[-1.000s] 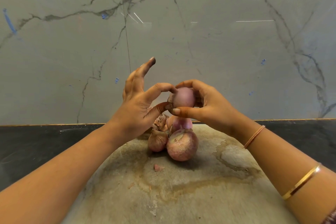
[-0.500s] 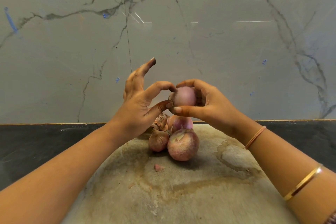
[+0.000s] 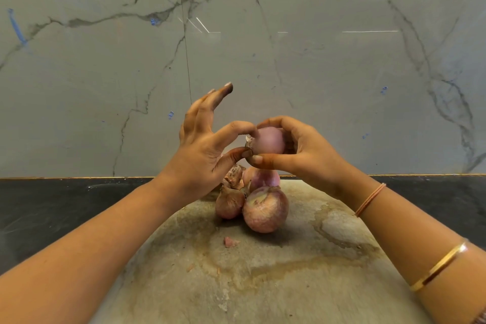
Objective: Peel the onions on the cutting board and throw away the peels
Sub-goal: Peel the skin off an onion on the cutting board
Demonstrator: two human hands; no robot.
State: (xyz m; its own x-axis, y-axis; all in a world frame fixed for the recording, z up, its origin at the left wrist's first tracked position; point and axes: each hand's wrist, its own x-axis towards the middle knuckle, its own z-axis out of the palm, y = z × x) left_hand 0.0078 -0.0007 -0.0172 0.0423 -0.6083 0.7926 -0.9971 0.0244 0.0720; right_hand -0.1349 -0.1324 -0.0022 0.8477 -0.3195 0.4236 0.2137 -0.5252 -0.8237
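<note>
The red onion [image 3: 268,141] is held directly above the heap of onions [image 3: 264,209] on the cutting board [image 3: 289,284], cupped in the curled fingers [image 3: 278,123] of the right hand [image 3: 302,150]. The left hand [image 3: 202,150] works the end facing it — thumb and index finger pinch a papery skin flap [image 3: 248,139], other fingers spread upward. The long axis appears to lie left–right, so the peel should strip away from the right hand.

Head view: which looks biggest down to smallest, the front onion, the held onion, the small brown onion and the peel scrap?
Front onion
Held onion and small brown onion look alike; fingers hide part of the held one
Peel scrap smallest
</note>
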